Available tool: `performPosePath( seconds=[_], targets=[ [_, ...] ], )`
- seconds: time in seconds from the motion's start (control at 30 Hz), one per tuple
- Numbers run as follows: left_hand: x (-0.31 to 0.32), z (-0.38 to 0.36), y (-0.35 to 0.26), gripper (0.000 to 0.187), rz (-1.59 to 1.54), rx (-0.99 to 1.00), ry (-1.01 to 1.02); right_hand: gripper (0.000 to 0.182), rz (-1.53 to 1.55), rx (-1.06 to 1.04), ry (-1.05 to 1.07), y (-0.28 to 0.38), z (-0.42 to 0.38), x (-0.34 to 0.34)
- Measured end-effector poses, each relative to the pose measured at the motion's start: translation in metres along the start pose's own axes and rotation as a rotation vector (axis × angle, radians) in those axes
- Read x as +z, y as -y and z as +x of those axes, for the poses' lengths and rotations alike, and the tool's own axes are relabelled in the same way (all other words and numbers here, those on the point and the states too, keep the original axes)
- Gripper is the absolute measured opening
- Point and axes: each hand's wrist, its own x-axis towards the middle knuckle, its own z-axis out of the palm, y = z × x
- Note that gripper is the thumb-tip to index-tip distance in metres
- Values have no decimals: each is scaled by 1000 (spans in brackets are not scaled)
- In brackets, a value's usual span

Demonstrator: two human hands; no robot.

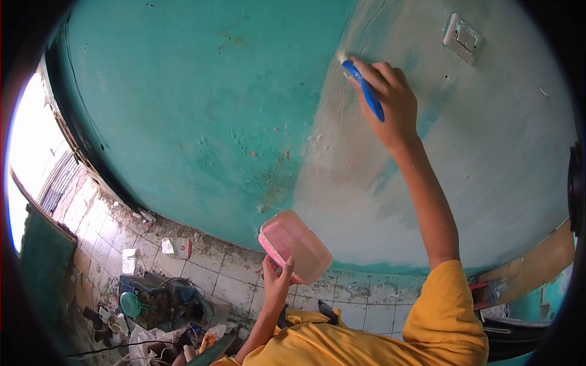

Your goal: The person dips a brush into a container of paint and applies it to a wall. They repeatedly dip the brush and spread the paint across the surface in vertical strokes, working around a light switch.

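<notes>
Up against the turquoise wall, the right hand is raised high with its fingers clenched around the blue handle of a paintbrush, and the bristle tip is pressed to the plaster right where the turquoise gives way to a pale, whitish-grey patch. That patch spreads down and to the right, running under a white light switch set in the wall above and to the right of the brush, well apart from it. Lower down, the left hand grips a pink plastic container from beneath, thumb and fingers on its lower edge; the tub is tilted, its open side turned toward the wall, and what it holds cannot be made out. Both arms come out of yellow sleeves. Below the wall lies a tiled floor, dusty along the base, with a heap of clutter at lower left, a green round lid among it. Far left, bright daylight pours through an opening.
</notes>
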Motion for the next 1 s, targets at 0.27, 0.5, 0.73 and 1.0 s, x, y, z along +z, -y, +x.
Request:
performPosePath(
  seconds=[0.27, 0.5, 0.73, 1.0],
  targets=[
    [0, -2, 1, 84, 9, -3, 12, 45, 5, -64, 317, 69, -159, 70],
    [3, -9, -6, 85, 20, 7, 23, 36, 108, 10, 375, 38, -108, 50],
    [3, -8, 3, 87, 48, -24, 31, 43, -17, -1, -14, 18, -33, 15],
    [6, -11, -4, 86, 26, -44, 41, 47, 100, -5, 482, 79, -189, 88]
  ],
)
